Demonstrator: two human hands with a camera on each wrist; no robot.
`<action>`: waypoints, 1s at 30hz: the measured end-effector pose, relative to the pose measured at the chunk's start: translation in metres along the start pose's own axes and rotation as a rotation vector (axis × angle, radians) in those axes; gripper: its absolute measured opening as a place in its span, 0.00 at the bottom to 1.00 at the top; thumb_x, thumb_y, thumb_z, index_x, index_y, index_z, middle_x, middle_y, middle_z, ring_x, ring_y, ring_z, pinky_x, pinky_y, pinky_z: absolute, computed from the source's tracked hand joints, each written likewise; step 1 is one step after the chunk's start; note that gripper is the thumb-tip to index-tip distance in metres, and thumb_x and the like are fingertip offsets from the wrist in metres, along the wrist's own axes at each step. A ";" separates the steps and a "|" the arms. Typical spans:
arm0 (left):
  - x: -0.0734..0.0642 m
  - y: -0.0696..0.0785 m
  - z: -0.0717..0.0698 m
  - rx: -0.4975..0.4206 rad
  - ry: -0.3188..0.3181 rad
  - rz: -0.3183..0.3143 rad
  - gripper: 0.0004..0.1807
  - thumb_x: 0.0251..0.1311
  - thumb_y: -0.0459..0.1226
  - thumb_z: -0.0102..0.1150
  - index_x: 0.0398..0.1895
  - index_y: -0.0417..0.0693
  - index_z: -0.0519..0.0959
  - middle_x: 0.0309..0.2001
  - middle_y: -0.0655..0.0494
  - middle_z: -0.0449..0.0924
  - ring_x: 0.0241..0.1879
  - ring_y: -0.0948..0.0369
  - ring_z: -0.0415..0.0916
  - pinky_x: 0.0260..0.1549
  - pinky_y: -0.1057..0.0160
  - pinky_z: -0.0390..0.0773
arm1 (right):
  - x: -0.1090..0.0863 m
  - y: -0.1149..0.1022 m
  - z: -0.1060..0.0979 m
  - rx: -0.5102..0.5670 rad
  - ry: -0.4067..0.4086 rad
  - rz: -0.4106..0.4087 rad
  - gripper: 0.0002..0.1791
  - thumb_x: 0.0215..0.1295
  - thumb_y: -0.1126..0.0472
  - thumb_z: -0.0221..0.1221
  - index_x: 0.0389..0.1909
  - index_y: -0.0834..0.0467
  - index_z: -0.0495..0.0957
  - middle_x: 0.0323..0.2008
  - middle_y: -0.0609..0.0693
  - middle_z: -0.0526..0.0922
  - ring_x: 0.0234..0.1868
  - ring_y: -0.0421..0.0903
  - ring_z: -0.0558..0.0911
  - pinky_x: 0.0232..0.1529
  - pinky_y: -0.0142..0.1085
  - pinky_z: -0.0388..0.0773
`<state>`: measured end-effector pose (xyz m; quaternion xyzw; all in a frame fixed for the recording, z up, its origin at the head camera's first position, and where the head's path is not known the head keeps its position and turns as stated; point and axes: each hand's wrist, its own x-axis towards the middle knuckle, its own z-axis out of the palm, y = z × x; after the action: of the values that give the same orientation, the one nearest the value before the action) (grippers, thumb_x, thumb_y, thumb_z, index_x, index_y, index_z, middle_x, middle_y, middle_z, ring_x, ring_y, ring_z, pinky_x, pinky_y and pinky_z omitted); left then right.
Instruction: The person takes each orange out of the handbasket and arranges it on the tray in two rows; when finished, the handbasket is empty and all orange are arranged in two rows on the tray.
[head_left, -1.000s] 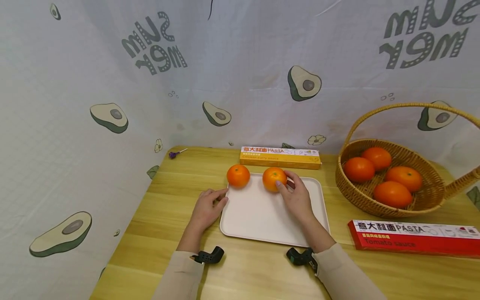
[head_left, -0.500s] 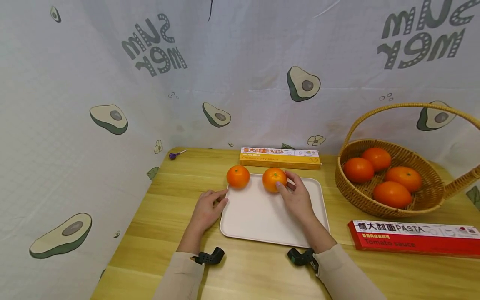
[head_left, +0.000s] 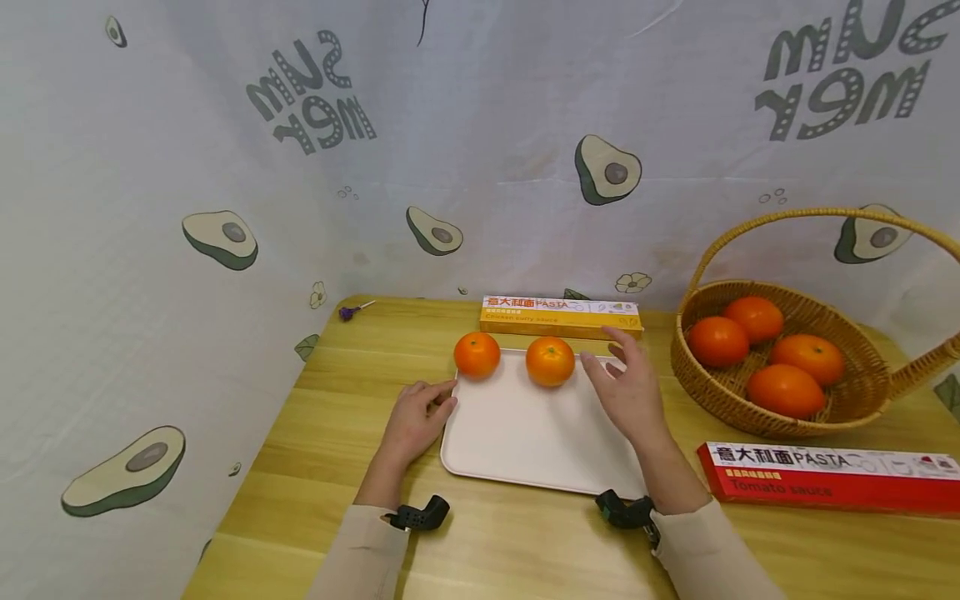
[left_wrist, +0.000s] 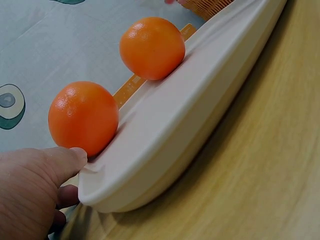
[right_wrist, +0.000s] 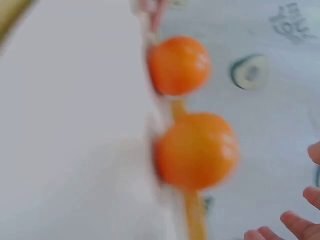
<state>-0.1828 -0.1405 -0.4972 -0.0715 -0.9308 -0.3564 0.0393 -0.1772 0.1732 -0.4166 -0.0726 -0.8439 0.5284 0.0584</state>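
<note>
Behind everything we saw a white cloth (head_left: 510,225) printed with avocado halves and grey lettering, hanging along the far side and the left of a yellowish wood-grain table (head_left: 330,442). On the right stood a round, tan wicker basket (head_left: 712,404) with an arched handle. Left of it lay a cream-white, rectangular tray (head_left: 532,437) with rounded corners. Nearer than the basket we found a long red cardboard box (head_left: 832,481), and just beyond the tray a long yellow cardboard box (head_left: 551,318). The left hand (head_left: 415,421) touched the tray's left edge, thumb and forefinger close together; whether they gripped the rim, we could not tell. The right hand (head_left: 628,392) held nothing, its thumb and fingers spread wide near the tray's right side. A glossy, round orange (head_left: 477,355) sat at the tray's far left corner and a matching second orange (head_left: 551,361) along its far edge, while the basket held four round, red-orange fruits (head_left: 785,391). Smallest, we noticed a purple-headed white stick (head_left: 349,312) at the table's far left corner.
</note>
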 end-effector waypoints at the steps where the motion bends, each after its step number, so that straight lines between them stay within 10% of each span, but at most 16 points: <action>1: 0.000 0.000 0.000 0.002 -0.002 0.000 0.18 0.69 0.44 0.63 0.60 0.57 0.84 0.40 0.58 0.81 0.44 0.58 0.71 0.44 0.60 0.72 | -0.002 -0.002 -0.007 -0.018 0.028 -0.020 0.34 0.73 0.53 0.61 0.76 0.56 0.63 0.75 0.61 0.63 0.76 0.62 0.64 0.72 0.56 0.67; 8: -0.001 0.002 0.001 -0.006 -0.002 0.012 0.18 0.69 0.43 0.63 0.60 0.56 0.84 0.39 0.58 0.81 0.43 0.58 0.71 0.42 0.60 0.71 | -0.008 -0.006 -0.065 -0.298 0.101 -0.132 0.32 0.72 0.50 0.61 0.71 0.60 0.69 0.71 0.68 0.65 0.68 0.70 0.69 0.65 0.66 0.68; 18: 0.000 0.002 -0.001 -0.009 0.006 0.008 0.18 0.68 0.43 0.64 0.60 0.56 0.84 0.39 0.58 0.81 0.43 0.58 0.71 0.42 0.60 0.71 | 0.010 0.014 -0.150 -0.658 -0.074 -0.160 0.40 0.70 0.40 0.61 0.71 0.63 0.66 0.68 0.77 0.60 0.65 0.77 0.62 0.58 0.77 0.59; 30: -0.001 0.001 -0.001 -0.008 0.014 0.025 0.18 0.69 0.43 0.63 0.60 0.56 0.84 0.39 0.57 0.81 0.42 0.58 0.71 0.42 0.59 0.70 | 0.030 0.053 -0.217 -0.844 -0.268 -0.233 0.40 0.62 0.51 0.71 0.66 0.70 0.68 0.61 0.83 0.60 0.60 0.77 0.60 0.52 0.76 0.64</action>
<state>-0.1820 -0.1405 -0.4960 -0.0806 -0.9282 -0.3599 0.0500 -0.1655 0.3934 -0.3688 0.0743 -0.9879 0.1331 -0.0270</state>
